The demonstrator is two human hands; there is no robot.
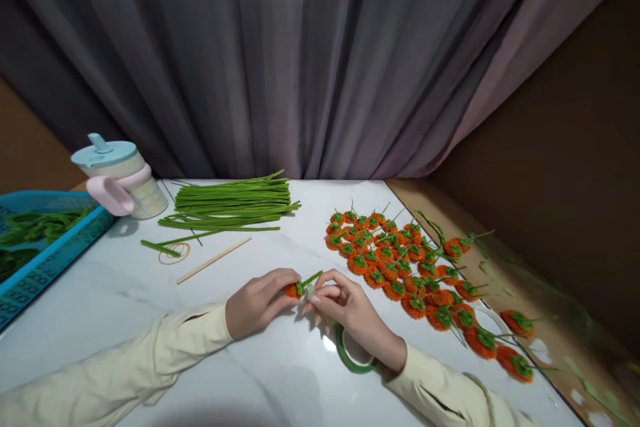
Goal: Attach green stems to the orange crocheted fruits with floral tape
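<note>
Far to the left of the left hand, a blue basket [55,259] holds fuzzy green pieces [47,223]. Nearer that hand, though still well beyond it and to its left, stands an upright cup [145,197] with a pale blue lid and a pink handle. Farther from the person than the left hand, a pile of green stems [233,200] lies flat on the white table [235,380]. Just on the hand's side of the pile, a bent green stem [161,248] crosses a rubber band [189,256], and a wooden stick [214,260] lies at a slant between them and the left hand.

The left hand [257,305] is nearly closed, thumb and fingers gripping a small orange ornament [292,290] with a green top; it is held above the table between the two hands, its stalk slanting up toward the right hand. The right hand [353,310] is partly curled, thumb and fingertips pinched together on a pale scrap [311,291] beside the stalk. Whether the scrap is joined to the stalk is too small to tell. Under the right hand's wrist, partly hidden, is a roll of green tape [346,355].

To the right of the right hand and beyond it spreads a crowd of finished-looking orange ornaments [385,253] with green tops, most with thin stalks. Among those farthest right of the hand, a white ring [493,321] is partly covered.
</note>
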